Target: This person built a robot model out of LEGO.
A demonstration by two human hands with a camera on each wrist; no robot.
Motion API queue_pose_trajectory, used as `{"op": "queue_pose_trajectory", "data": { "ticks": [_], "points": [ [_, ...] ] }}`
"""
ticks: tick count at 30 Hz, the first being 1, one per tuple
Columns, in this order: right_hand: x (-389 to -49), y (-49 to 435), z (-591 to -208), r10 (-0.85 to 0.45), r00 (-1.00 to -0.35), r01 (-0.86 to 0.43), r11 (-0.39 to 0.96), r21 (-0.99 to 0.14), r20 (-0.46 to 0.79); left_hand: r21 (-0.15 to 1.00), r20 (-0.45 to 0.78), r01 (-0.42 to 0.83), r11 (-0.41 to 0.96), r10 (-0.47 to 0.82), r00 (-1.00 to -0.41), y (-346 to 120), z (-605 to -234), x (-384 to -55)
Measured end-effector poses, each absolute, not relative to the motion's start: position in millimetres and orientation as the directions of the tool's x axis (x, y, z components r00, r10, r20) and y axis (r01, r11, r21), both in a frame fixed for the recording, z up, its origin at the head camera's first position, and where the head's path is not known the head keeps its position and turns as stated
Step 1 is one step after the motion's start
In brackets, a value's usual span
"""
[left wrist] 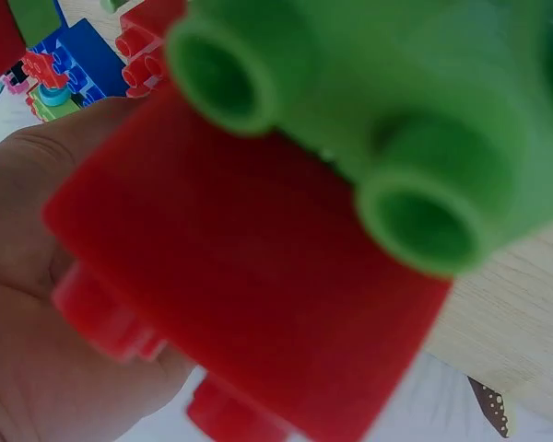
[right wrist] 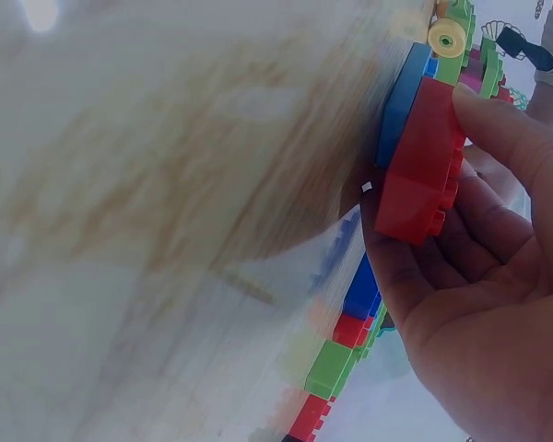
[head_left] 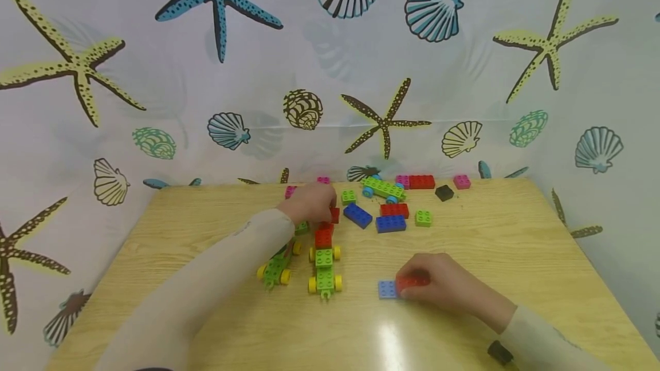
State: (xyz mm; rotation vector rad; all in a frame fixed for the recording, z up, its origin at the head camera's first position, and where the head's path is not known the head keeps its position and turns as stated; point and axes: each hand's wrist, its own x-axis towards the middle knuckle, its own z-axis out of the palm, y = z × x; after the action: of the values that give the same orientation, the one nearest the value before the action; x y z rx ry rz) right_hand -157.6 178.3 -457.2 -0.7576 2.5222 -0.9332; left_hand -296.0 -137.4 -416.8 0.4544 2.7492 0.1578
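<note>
My right hand (head_left: 438, 280) grips a red toy building brick (right wrist: 419, 161) by its sides. A light blue brick (head_left: 388, 289) lies against it; I cannot tell whether they are joined. My left hand (head_left: 309, 204) reaches to the back, fingers curled down at a small red brick (head_left: 335, 215). Just below stands a vehicle of green wheeled bases (head_left: 325, 280) with yellow wheels, bearing green and red bricks (head_left: 323, 238). Left of it is another green vehicle (head_left: 277, 268), partly hidden by my sleeve. In the left wrist view a red brick (left wrist: 249, 267) and a green brick (left wrist: 424, 101) loom close, blocking the fingertips.
Blue bricks (head_left: 390, 224), a red brick (head_left: 394, 210) and a green brick (head_left: 423, 218) lie mid-table. Behind them are a green base with blue wheels (head_left: 384, 188), pink bricks (head_left: 462, 181) and a black brick (head_left: 444, 192). A patterned cloth (head_left: 330, 147) hangs at the table's back edge.
</note>
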Motion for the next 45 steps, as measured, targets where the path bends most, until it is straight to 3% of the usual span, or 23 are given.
{"op": "queue_pose_trajectory", "data": {
  "ticks": [17,30,35,45],
  "points": [
    [-158,178,-458,-0.591,-0.796,-0.365,0.639,-0.677,-0.128,0.192,-0.272,0.296,0.936,0.340,-0.900,-137,-406,-295],
    [-158,178,-458,-0.588,-0.799,-0.359,0.636,-0.683,-0.128,0.370,-0.138,0.379,0.848,0.453,-0.881,-147,-396,-299],
    [-157,178,-458,-0.588,-0.799,-0.359,0.637,-0.682,-0.127,0.487,-0.063,0.360,0.796,0.443,-0.894,-151,-388,-299],
    [-157,178,-457,-0.591,-0.796,-0.362,0.638,-0.680,-0.130,0.572,0.075,0.373,0.731,0.406,-0.911,-155,-364,-270]
  ]
}}
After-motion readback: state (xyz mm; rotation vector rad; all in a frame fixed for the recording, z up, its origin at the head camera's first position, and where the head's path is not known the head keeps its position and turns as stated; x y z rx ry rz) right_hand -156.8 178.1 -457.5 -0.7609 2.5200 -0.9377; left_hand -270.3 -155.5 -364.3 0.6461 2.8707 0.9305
